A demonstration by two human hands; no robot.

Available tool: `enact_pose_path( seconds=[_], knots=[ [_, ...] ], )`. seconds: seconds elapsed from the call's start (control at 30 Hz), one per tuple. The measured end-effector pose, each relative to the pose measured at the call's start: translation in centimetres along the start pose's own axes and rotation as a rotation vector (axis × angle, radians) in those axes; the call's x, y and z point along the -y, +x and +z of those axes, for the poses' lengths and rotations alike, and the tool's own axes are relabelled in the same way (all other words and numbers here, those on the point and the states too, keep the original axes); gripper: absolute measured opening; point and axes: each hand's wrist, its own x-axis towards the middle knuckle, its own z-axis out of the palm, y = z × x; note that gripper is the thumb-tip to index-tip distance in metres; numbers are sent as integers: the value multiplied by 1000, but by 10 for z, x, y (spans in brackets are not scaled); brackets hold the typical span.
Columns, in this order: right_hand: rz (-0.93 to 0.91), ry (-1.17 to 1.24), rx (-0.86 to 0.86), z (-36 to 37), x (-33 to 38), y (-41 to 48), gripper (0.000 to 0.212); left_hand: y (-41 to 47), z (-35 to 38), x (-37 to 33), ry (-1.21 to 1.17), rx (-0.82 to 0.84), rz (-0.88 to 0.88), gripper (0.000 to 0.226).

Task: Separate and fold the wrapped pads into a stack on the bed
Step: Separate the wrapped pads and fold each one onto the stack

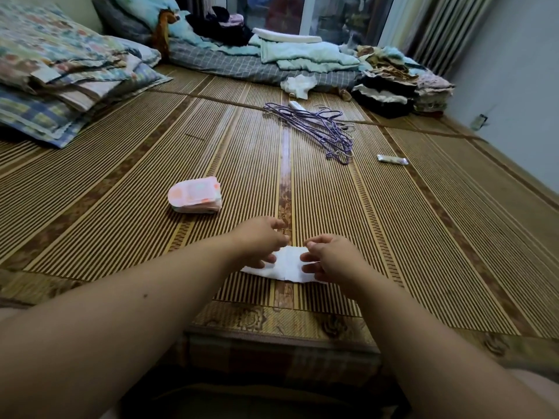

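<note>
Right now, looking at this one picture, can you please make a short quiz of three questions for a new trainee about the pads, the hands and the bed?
1. True or false: the pink stack of wrapped pads lies to the left of the left hand and farther away.
2. What do both hands rest on? A) a white pad lying flat on the bamboo mat B) the purple hangers C) a pillow
3. Fill in: the small silver packet lies to the ____ of the hangers.

Key
1. True.
2. A; the right hand touches its right part, the left hand its left part.
3. Right.
</note>
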Motion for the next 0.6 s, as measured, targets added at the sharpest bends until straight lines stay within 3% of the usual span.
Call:
enact_pose_path(
  seconds=[0.1,0.2,0.3,0.37,0.5,0.6],
  knots=[
    [-5,-41,-63,-11,-10,3,17,5,-4,-1,14,46,-11,41],
    [-33,-229,-180,-17,-20,10,15,11,-16,8,74,-99,52,29],
    [17,-520,-207,-15,-23,16,19,13,-29,23,559,-295,19,21],
    [86,-607,-176,-11,-22,18,28,10,-31,32,758,-275,-107,29],
    [150,-646,-134,-5,-18,26,33,16,-23,37,738,-176,-190,27],
    [148,-646,-132,-3,-14,27,23,17,-18,33,686,-155,-183,20]
  ],
)
